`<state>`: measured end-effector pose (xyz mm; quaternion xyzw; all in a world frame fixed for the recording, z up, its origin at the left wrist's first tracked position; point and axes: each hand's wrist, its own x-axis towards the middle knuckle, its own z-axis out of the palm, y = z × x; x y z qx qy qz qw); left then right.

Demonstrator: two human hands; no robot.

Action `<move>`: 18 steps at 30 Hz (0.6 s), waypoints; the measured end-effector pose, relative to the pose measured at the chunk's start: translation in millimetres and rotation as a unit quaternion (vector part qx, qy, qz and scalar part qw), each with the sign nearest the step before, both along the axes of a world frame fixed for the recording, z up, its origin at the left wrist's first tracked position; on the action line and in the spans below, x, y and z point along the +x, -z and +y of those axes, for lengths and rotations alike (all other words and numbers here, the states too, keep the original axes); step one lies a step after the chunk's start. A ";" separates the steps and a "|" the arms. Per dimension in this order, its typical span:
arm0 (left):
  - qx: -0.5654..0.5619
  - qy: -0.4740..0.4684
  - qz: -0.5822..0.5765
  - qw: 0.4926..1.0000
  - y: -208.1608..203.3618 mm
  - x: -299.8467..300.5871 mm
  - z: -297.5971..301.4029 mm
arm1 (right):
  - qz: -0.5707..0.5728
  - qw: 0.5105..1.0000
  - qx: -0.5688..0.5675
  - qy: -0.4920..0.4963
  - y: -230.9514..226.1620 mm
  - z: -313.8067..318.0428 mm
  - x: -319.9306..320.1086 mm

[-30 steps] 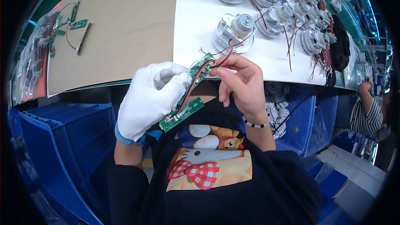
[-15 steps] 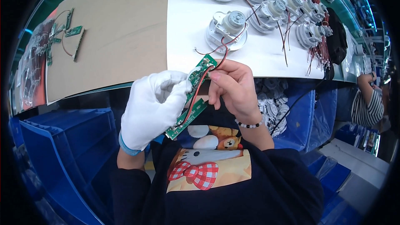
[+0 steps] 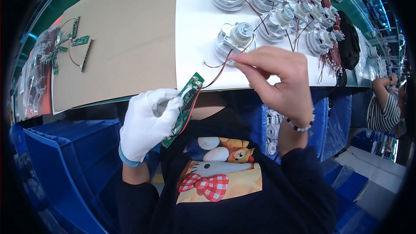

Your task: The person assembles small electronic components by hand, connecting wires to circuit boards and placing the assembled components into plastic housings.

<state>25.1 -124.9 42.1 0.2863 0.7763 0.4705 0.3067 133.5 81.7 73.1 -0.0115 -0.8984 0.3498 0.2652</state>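
My left hand [image 3: 149, 119], in a white glove, is closed on a green circuit board [image 3: 189, 94] held tilted in front of the table's edge. A red and black wire pair [image 3: 215, 78] rises from the board's upper end toward the nearest motor assembly [image 3: 237, 39]. My bare right hand [image 3: 277, 76], with a beaded bracelet, pinches the wires between thumb and fingertips, just in front of that assembly. A thin wire end with a small connector [image 3: 205, 63] lies on the white surface to the left of the pinch. The left fingertips hide part of the board.
Several more white motor assemblies [image 3: 277, 19] crowd the table's right side, with bundled red wires [image 3: 333, 50] by a black object [image 3: 349, 39]. Green boards joined by wires [image 3: 80, 40] lie on brown cardboard [image 3: 125, 39]. Blue bins [image 3: 65, 147] stand below; a striped-sleeved person [image 3: 383, 112] is at far right.
My right hand has left the board and moved right and up, now pinching the wires. My left hand has drawn the board slightly left and down.
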 end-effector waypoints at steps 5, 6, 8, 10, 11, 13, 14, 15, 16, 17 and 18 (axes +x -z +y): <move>-0.009 -0.006 -0.001 1.000 0.4 -5.2 0.9 | -0.147 0.904 0.358 -0.181 -14.2 -4.9 -36.4; 0.007 -0.040 -0.001 0.999 3.7 -5.6 -3.7 | -0.145 0.902 0.362 -0.185 -13.4 -3.5 -36.6; 0.026 -0.076 -0.002 0.997 5.5 -7.5 -8.9 | -0.026 0.965 0.213 -0.152 -7.2 4.8 -23.9; 0.058 -0.133 -0.122 0.982 6.9 -8.0 -8.1 | 0.060 0.966 0.224 -0.113 4.7 8.0 -9.3; 0.051 -0.120 -0.101 0.986 3.8 -9.0 -5.3 | 0.039 0.962 0.243 -0.120 14.7 5.9 -3.0; 0.058 -0.107 -0.113 0.986 0.1 -14.3 -2.2 | 0.004 0.946 0.307 -0.107 35.9 -2.3 2.4; 0.064 -0.098 -0.124 0.985 -1.5 -16.4 -1.9 | 0.004 0.946 0.306 -0.105 38.0 -9.4 -1.0; 0.042 -0.101 -0.118 0.987 -4.5 -16.7 0.8 | -0.029 0.942 0.329 -0.056 39.6 -16.3 -5.8; 0.041 -0.100 -0.118 0.987 -3.9 -17.2 1.7 | -0.061 0.935 0.350 -0.007 40.9 -22.5 -10.2; 0.045 -0.095 -0.116 0.988 -3.3 -17.5 2.4 | -0.091 0.919 0.383 0.019 41.3 -26.6 -14.6; 0.050 -0.091 -0.113 0.988 -3.0 -17.9 3.2 | -0.090 0.919 0.383 0.020 43.3 -28.6 -19.3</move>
